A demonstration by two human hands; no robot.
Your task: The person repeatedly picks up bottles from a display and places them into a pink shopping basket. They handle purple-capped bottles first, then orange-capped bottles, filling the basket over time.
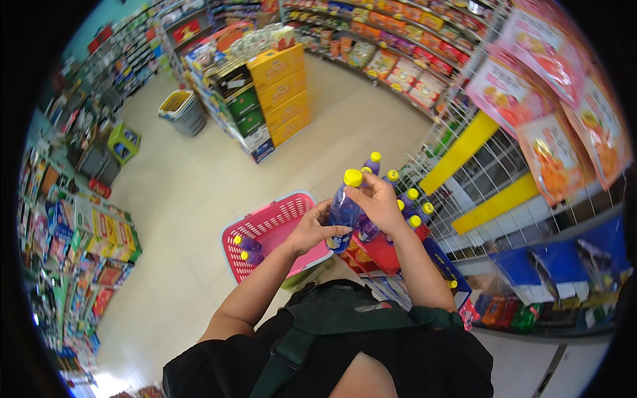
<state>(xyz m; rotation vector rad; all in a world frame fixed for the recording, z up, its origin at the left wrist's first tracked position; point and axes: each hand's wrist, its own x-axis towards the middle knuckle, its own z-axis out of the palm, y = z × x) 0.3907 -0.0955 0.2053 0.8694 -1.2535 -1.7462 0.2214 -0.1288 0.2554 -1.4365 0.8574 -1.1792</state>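
Observation:
A clear plastic bottle of purple-blue liquid with a yellow cap [344,211] is held upright between both hands in front of the body. My left hand [316,224] wraps its lower side, thumb across the front. My right hand [374,201] grips it near the neck, just below the cap. Behind and right of my right hand, several similar bottles [410,197] stand grouped above a red carton [385,256]. To the left is a pink plastic basket with a grey rim [230,258]; two yellow-capped purple bottles [250,250] lie in its left end.
A white wire rack [463,184] with hanging snack packets [552,159] rises on the right. Stacked yellow cartons [283,94] stand ahead, with nested baskets [184,114] to their left. A green stool [124,143] and stocked shelves [74,278] line the left.

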